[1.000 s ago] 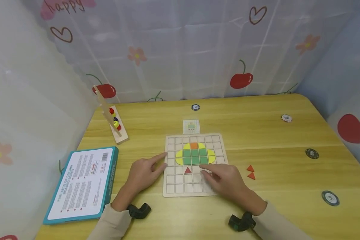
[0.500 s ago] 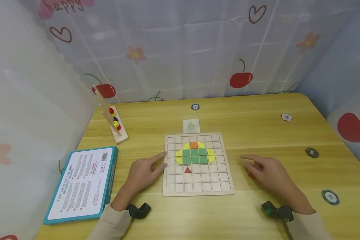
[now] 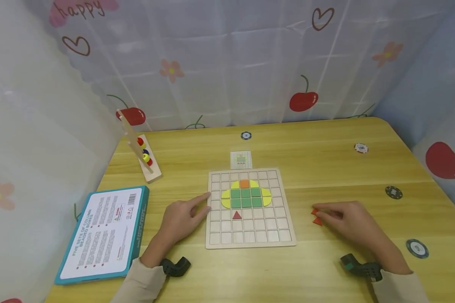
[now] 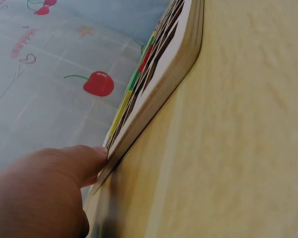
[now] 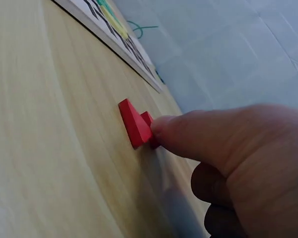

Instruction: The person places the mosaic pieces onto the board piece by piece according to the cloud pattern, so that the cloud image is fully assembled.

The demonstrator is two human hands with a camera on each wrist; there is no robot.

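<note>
A wooden grid board [image 3: 227, 238] lies at the middle of the table, bearing green squares [image 3: 246, 192], yellow rounded pieces [image 3: 226, 203], an orange square [image 3: 244, 184] and one red triangle [image 3: 236, 215]. My left hand [image 3: 183, 216] touches the board's left edge with extended index finger and thumb. Right of the board, my right hand [image 3: 350, 219] pinches the farther of two loose red triangles [image 5: 147, 118] between thumb and index finger. The nearer red triangle [image 3: 317, 221] lies against or very near it, just by the thumb tip.
A small pattern card [image 3: 241, 160] lies behind the board. To the left are a blue-edged box [image 3: 102, 233] and a wooden bead stand [image 3: 151, 171]. Poker chips, such as a black one [image 3: 394, 192], lie along the right and back. A printed curtain [image 3: 227, 63] hangs behind.
My right hand has moved from over the board rightward to the loose red triangles, where thumb and index finger have closed on the farther one. The left hand has stayed at the board's edge.
</note>
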